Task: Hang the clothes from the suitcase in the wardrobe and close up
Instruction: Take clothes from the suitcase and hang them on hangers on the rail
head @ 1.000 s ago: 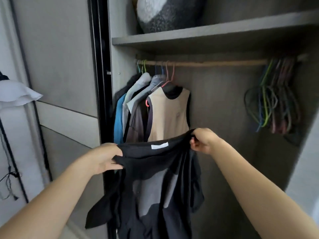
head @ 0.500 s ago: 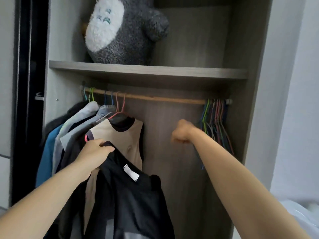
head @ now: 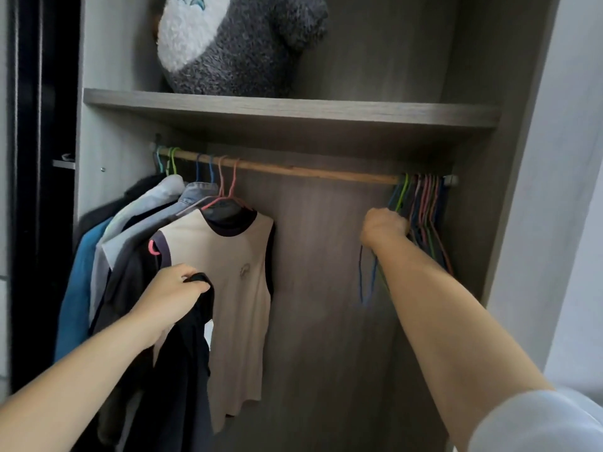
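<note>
The tall grey wood-grain wardrobe (head: 326,272) stands open. On its upper grey shelf (head: 293,109) sits one thing, a fluffy dark grey plush toy with a white face patch (head: 235,50). In the compartment under the shelf a round wooden rail (head: 310,171) runs from wall to wall.

The left end of the rail carries the hung clothes, packed close together. From the back they are a dark garment, a bright blue garment (head: 70,305), a pale grey hooded top (head: 130,220), a faded denim piece (head: 195,194) and, at the front, a cream sleeveless top with dark trim (head: 235,288) on a pink wire hanger (head: 225,194). The middle stretch of the rail is bare wood. At its right end hangs a bunch of empty coloured wire hangers (head: 427,207), pressed against the side wall.

The left hand (head: 169,291) is low in front of the cream top. Its fingers are clenched on a fold of the limp black garment (head: 186,370), which hangs down from the fist outside the wardrobe, not on the rail. The right hand (head: 383,225) is stretched to the left side of the empty hangers, with fingers curled in among the nearest wires. A blue loop dangles under the wrist, but which hanger the fingers hold cannot be told. A white sleeve (head: 538,422) shows at the lower right.
</note>
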